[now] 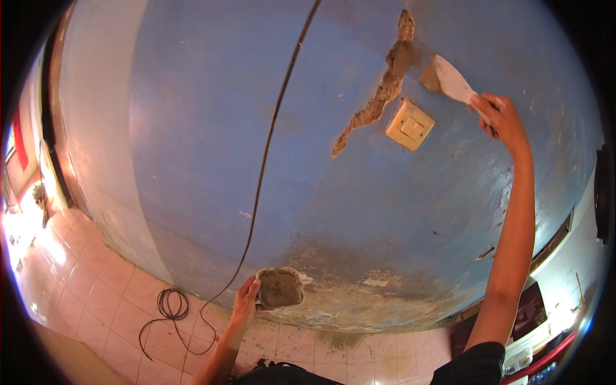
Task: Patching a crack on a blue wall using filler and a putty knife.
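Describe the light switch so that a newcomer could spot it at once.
Start from the big blue wall and find the jagged crack in its upper part. The light switch sits just right of that crack, below and left of the scraper in the right hand. It is the one square, yellowish thing there, standing out against the blue.

So the room's mostly one big blue wall (212, 160), with a paler strip (102, 102) on the left. Down low the paint's pretty rough: a dark, blotchy stained patch (333, 260) with flaky bits. There's a yellowed light switch (410, 125) sitting tilted in this view, and a dark cable (273, 122) hangs down the wall to a loose coil (172, 305) on the pinkish tile floor (115, 301). Super bright glare (22, 224) far left, another bright spot (564, 317) lower right.
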The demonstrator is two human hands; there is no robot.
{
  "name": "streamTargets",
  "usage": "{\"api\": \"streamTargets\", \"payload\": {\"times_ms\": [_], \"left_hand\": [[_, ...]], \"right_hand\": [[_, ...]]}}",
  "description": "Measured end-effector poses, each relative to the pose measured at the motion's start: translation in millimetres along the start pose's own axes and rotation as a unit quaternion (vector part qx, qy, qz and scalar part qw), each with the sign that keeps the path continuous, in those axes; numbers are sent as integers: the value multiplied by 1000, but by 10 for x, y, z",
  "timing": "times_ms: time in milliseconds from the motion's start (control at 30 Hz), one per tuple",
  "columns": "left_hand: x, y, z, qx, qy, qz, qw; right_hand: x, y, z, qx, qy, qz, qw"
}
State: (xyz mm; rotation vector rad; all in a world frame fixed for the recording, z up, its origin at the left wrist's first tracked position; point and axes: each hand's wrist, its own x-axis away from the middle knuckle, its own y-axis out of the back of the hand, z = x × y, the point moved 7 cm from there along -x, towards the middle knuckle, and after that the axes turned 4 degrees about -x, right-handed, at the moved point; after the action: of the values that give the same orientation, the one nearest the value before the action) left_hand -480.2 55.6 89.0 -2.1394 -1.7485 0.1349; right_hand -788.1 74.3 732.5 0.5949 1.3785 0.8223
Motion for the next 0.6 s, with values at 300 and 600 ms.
{"api": "streamTargets", "payload": {"times_ms": [300,600], "left_hand": [[15,-118,-119,123,0,92,988],[176,-197,-160,114,25,106,988]], "right_hand": [[-287,-219,345,-82,40,7,996],[813,-71,-96,-140,-64,-45,987]]}}
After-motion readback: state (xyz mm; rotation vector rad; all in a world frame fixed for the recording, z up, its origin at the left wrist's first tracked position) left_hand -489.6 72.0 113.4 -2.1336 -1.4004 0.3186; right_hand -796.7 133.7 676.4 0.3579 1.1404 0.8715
